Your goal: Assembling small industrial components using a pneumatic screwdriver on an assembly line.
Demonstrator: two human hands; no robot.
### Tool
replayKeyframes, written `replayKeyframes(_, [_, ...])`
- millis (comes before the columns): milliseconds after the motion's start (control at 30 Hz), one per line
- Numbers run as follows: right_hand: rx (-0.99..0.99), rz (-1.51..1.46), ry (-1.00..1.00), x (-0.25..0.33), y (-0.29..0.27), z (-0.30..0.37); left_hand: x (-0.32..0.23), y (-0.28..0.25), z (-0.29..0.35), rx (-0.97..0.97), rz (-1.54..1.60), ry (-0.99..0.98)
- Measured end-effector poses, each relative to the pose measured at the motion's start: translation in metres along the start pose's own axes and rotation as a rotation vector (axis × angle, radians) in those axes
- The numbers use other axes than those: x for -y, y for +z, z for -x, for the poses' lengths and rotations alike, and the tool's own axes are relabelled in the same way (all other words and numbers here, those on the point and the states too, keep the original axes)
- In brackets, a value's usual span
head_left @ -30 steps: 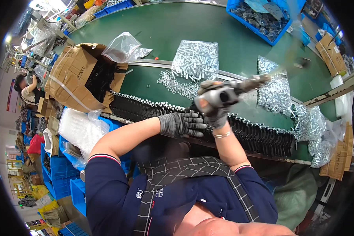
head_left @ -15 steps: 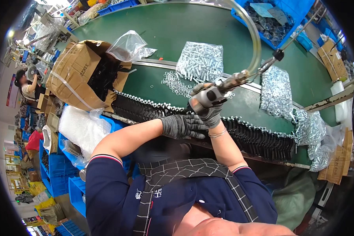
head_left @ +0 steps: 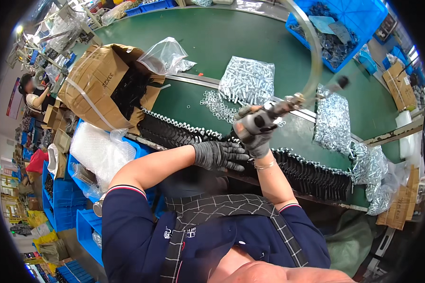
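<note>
My right hand (head_left: 256,144), in a grey glove, is closed around a pneumatic driver (head_left: 260,121) with a clear hose (head_left: 311,56) at its rear. Its working tip is hidden by the hand. Just left of it, my gloved left hand (head_left: 218,154) lies stretched out, fingers a little apart, over the near side of a long row of black parts (head_left: 172,131). Shiny metal fasteners line the row's far edge. To the right of my hands, more black parts (head_left: 311,172) stand closely side by side.
Beyond the row lie loose metal rings (head_left: 216,104) and a bag of metal fasteners (head_left: 247,79). A cardboard box (head_left: 92,87) of black parts stands left. More bagged fasteners (head_left: 333,113) lie right, and a blue crate (head_left: 359,35) is at the far right. Another person (head_left: 37,96) is far left.
The view has shifted slightly. The rear end of the driver has swung a little nearer and is blurred. My left hand's fingers have spread slightly; my right hand still grips the driver.
</note>
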State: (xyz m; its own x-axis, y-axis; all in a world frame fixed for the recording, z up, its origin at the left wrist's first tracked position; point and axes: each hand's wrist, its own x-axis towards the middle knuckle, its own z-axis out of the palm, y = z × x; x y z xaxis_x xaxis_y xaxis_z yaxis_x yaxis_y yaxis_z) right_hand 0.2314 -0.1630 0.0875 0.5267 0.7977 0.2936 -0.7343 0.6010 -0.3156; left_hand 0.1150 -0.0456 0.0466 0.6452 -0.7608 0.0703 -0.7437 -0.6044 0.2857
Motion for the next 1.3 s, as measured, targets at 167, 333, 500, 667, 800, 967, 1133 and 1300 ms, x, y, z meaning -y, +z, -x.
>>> replayKeyframes(167, [0.021, 0.482, -0.312, -0.003, 0.024, -0.003, 0.0, 0.0, 0.021, -0.02, -0.04, 0.019])
replayKeyframes(333, [0.111, 0.883, -0.239, -0.013, -0.006, -0.006, 0.0, -0.002, 0.023, -0.012, -0.036, 0.011])
replayKeyframes(500, [0.073, 0.689, -0.353, -0.006, 0.044, -0.006, 0.002, 0.011, 0.024, -0.058, 0.004, 0.011])
replayKeyframes(667, [0.094, 0.853, -0.338, -0.031, 0.021, -0.013, 0.003, 0.01, 0.021, -0.059, 0.033, 0.031])
replayKeyframes(800, [0.175, 1.286, -0.335, -0.027, 0.015, -0.013, 0.0, 0.014, 0.023, -0.056, 0.063, -0.004])
replayKeyframes(967, [0.102, 0.824, -0.345, -0.025, 0.041, -0.016, 0.003, 0.003, 0.035, -0.069, -0.005, 0.05])
replayKeyframes(1133, [0.106, 0.44, -0.098, -0.046, -0.013, -0.023, 0.008, 0.009, 0.044, -0.043, -0.028, 0.018])
replayKeyframes(1300, [0.091, 0.57, -0.275, -0.038, 0.052, -0.02, 0.007, 0.006, 0.044, -0.066, 0.024, 0.047])
